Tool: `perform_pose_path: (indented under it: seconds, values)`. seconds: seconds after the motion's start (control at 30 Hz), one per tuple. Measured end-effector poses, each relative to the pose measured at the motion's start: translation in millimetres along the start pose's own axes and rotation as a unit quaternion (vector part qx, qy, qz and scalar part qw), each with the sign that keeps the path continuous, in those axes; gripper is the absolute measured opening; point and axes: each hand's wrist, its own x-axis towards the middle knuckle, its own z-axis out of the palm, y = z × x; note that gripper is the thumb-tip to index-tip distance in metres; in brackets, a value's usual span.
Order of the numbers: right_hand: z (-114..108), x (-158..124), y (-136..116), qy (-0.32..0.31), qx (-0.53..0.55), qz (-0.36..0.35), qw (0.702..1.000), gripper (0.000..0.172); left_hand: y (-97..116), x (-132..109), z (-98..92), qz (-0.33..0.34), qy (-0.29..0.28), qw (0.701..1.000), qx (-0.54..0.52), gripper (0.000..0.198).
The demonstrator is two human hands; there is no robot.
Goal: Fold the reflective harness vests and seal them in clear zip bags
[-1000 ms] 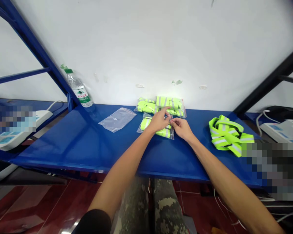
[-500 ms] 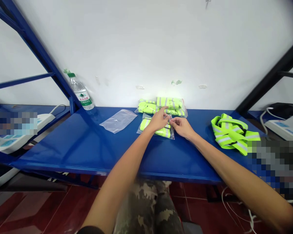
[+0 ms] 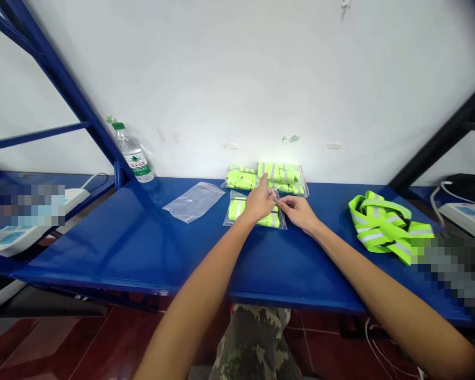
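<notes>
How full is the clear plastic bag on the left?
Empty: the clear plastic bag lies flat on the blue shelf, nothing visible inside, unlike the bagged neon-yellow reflective gear.

This looks like a plain workroom or small packing area. A blue steel rack serves as the table (image 3: 103, 248), set against a bare white wall (image 3: 261, 79) above a glossy red tile floor (image 3: 75, 338). Zip bags of reflective yellow-green vests (image 3: 281, 179) lie at 12 o'clock, a loose vest (image 3: 380, 224) at 3 o'clock, and white keypad units (image 3: 465, 216) at 9 and 3 o'clock.
</notes>
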Motion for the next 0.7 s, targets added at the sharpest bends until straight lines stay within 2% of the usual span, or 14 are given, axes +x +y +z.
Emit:
perform_pose_path:
  seconds: [0.13,0.27,0.5,0.7]
  values:
    - [-0.4,3.2,-0.6,0.022,-0.052,-0.036,0.998,0.041,-2.9,0.4,-2.6,0.042,-0.016,0.999,-0.015,0.088]
    - [-3.2,2.3,-5.6,0.033,-0.059,-0.052,0.996,0.039,-1.4,-0.4,-3.4,0.033,0.009,0.999,-0.008,0.096]
    - [-12.9,-8.0,-16.6,-0.037,0.003,0.035,0.999,0.038,5.5,-1.0,-8.4,0.032,0.047,0.998,0.01,0.094]
    - [-5.9,-7.5,-14.4,-0.021,0.016,0.018,0.999,0.04,6.2,0.2,-15.7,0.049,-0.001,0.999,0.018,0.091]
